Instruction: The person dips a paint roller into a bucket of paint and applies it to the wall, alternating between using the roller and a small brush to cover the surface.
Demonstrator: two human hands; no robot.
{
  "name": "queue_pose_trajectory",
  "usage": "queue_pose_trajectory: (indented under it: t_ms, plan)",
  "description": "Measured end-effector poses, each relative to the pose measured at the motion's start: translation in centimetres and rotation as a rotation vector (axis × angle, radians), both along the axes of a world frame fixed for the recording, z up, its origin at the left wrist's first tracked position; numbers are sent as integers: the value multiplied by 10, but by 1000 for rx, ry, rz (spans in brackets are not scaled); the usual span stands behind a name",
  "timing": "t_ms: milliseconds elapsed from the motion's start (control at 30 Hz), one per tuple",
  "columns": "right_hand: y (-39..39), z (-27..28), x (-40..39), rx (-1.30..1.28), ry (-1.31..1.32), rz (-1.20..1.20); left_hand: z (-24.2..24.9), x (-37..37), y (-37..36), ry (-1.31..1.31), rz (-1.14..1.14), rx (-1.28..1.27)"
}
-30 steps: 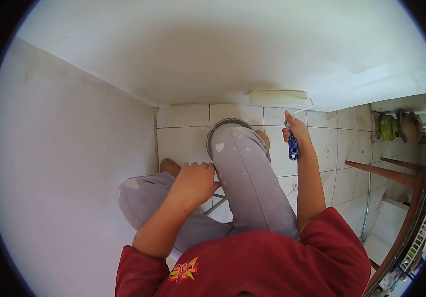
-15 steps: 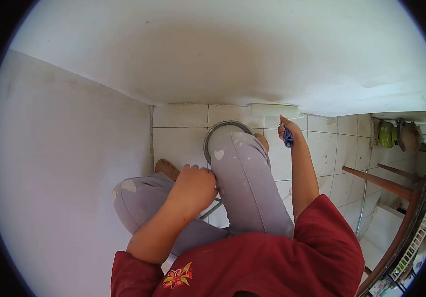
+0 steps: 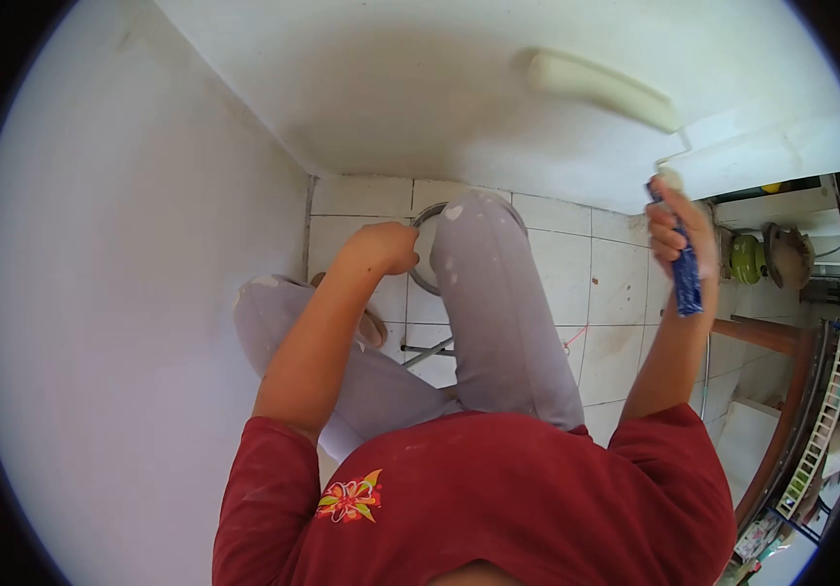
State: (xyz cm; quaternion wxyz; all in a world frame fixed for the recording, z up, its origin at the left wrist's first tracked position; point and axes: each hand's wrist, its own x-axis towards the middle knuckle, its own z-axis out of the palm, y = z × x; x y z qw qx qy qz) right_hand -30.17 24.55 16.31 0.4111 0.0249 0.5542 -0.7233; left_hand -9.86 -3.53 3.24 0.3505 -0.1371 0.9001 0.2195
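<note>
A: Big stuff first.
B: Pale wall [image 3: 391, 112] across the top, white tiled floor [image 3: 559, 278] meeting its foot. Right leg [image 3: 500, 313], grey trousers, juts forward over the tiles.
A: Next size down?
B: Round grey-rimmed tub [image 3: 424, 284] on the floor, partly hidden by that knee. Contents: can't tell.
A: Paint roller [image 3: 625, 96]?
B: At the wall, right of the knee. Sleeve [image 3: 591, 83] lies beyond the right hand [image 3: 684, 232] and to its left, away from the body. Long axis slants: free end upper left, other end lower right. Blurry; wall contact can't be confirmed.
A: Nearer hand?
B: Right, easily. Fingers wrapped around the blue handle [image 3: 688, 283], whose butt points back over the wrist, so sleeve and handle run crosswise.
A: Left hand [image 3: 389, 247]?
B: Curled just beside the tub's rim, well apart from the roller. Gripping the rim or only resting there: can't tell.
A: Smallest?
B: Thin wire frame [image 3: 675, 155], bending from the sleeve's right end down to the handle.
</note>
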Motion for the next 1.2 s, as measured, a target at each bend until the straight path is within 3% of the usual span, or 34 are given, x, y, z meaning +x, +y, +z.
queue_pose_trajectory:
  t_ms: [200,433,833,967,1033,1200]
  plan:
    - [-25,60,35,-90,361,-33,-16,8,-11,-71,-10,-23]
    - [-25,28,31,-17,189,-33,0,-7,3,-16,19,-25]
    - [-53,-123,17,289,-57,-22,1,-25,24,21,81,-29]
    - [-58,-200,-24,282,-305,73,16,-25,27,34,134,-36]
    - [-60,-239,-43,267,-560,108,19,-26,26,29,117,-77]
    - [-75,-298,-67,298,-724,66,15,-29,24,-1,13,-94]
